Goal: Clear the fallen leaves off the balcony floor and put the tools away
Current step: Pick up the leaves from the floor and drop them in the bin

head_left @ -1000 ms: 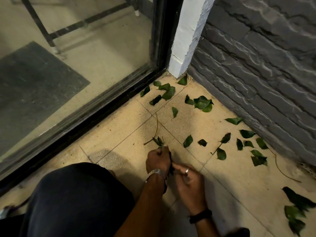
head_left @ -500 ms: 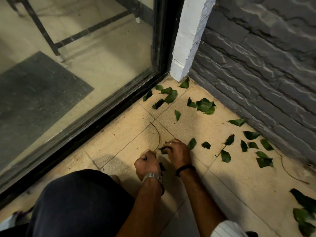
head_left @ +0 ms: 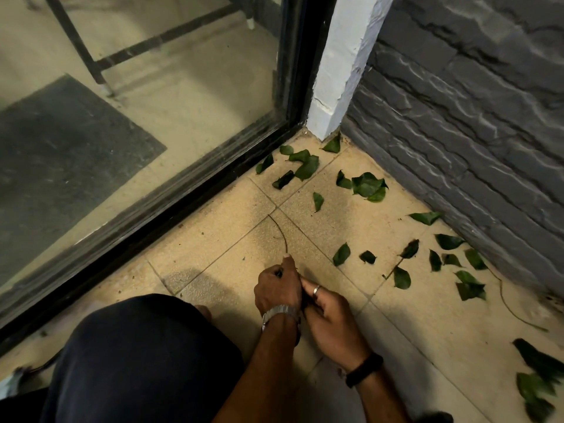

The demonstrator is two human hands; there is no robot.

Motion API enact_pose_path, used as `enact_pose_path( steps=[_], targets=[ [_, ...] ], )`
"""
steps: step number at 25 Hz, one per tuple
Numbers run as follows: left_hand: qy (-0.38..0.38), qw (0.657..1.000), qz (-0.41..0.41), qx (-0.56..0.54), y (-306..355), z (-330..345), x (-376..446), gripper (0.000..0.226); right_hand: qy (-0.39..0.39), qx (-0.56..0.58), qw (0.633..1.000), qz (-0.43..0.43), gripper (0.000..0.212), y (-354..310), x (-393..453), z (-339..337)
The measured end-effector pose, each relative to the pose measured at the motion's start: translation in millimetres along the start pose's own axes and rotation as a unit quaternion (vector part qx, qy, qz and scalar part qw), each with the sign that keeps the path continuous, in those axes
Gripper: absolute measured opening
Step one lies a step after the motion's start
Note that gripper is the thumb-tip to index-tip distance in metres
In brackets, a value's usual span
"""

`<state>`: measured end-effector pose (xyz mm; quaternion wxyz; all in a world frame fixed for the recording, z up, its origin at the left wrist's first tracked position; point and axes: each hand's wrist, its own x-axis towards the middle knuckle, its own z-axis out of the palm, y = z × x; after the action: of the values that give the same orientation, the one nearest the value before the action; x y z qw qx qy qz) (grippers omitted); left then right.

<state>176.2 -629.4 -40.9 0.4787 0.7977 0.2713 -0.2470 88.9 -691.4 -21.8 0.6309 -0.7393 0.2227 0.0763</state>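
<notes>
Collection step: I have the left hand (head_left: 279,288) closed on gathered leaves and a thin curved brown twig (head_left: 279,232), the right hand (head_left: 331,315) pressed against it, so next I reach far-right for the scattered green leaves (head_left: 367,186) on the beige tiled floor (head_left: 351,227).

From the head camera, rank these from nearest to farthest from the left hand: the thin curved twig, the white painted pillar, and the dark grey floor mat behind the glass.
1. Thin curved twig, at the left hand's fingertips.
2. White painted pillar, far corner ahead.
3. Dark grey floor mat, far left, behind the glass.
</notes>
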Motion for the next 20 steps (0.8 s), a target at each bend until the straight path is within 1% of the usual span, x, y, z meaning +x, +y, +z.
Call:
enact_pose_path(
  steps=[2,3,4,5,6,7,8,9,10,11,12,14,15,17,18,20],
  targets=[
    [-0.017,1.0,-0.011,-0.013,-3.2,4.3,2.3,0.043,-0.023,-0.018,0.999,-0.013,0.056,-5.3,-8.5,-15.6],
    [-0.023,0.999,-0.015,-0.025,-4.1,5.3,3.2,0.043,-0.02,-0.033,0.999,-0.025,0.055,-8.1,-11.1,-25.2],
    [-0.026,0.999,-0.02,-0.035,-4.3,5.3,3.8,0.045,-0.002,-0.047,0.998,-0.034,0.052,-10.3,-10.7,-36.3],
    [-0.029,0.999,-0.023,-0.039,-3.9,5.2,4.1,0.046,0.041,-0.058,0.997,-0.042,0.048,-10.4,-5.2,-48.9],
    [-0.033,0.998,-0.026,-0.041,-3.5,4.8,4.0,0.046,0.102,-0.073,0.991,-0.046,0.043,-6.5,5.4,-61.1],
    [-0.037,0.998,-0.029,-0.044,-2.8,3.9,4.3,0.045,0.161,-0.103,0.981,-0.042,0.039,4.1,21.1,-71.8],
    [-0.044,0.997,-0.032,-0.047,-2.8,3.1,4.9,0.045,0.2,-0.155,0.967,-0.032,0.036,18.1,38.8,-79.9],
    [-0.053,0.997,-0.036,-0.049,-2.4,2.5,4.4,0.045,0.209,-0.229,0.951,-0.014,0.037,32.2,54.6,-85.0],
    [-0.061,0.996,-0.037,-0.051,-2.1,2.2,3.8,0.045,0.192,-0.298,0.935,0.006,0.04,49.1,67.4,-86.3],
    [-0.068,0.995,-0.037,-0.056,-2.5,1.7,3.6,0.046,0.17,-0.345,0.923,0.017,0.043,65.1,76.0,-84.5],
    [-0.072,0.995,-0.036,-0.064,-3.1,1.3,3.9,0.045,0.159,-0.369,0.916,0.016,0.04,78.3,82.1,-81.1],
    [-0.077,0.994,-0.034,-0.075,-4.6,0.2,5.3,0.044,0.171,-0.392,0.904,-0.01,0.026,84.7,81.8,-78.6],
    [-0.079,0.993,-0.032,-0.077,-4.8,-0.3,5.8,0.043,0.192,-0.388,0.901,-0.027,0.022,84.0,78.0,-81.1],
    [-0.081,0.993,-0.029,-0.087,-4.8,0.3,6.4,0.041,0.26,-0.361,0.893,-0.067,0.023,84.4,69.2,-96.0],
    [-0.079,0.992,-0.031,-0.092,-4.5,0.7,6.4,0.04,0.291,-0.356,0.885,-0.071,0.024,86.2,65.1,-105.2],
    [-0.075,0.992,-0.033,-0.096,-4.5,1.7,6.9,0.04,0.317,-0.363,0.875,-0.041,0.026,96.4,60.6,-119.3]
  ],
)
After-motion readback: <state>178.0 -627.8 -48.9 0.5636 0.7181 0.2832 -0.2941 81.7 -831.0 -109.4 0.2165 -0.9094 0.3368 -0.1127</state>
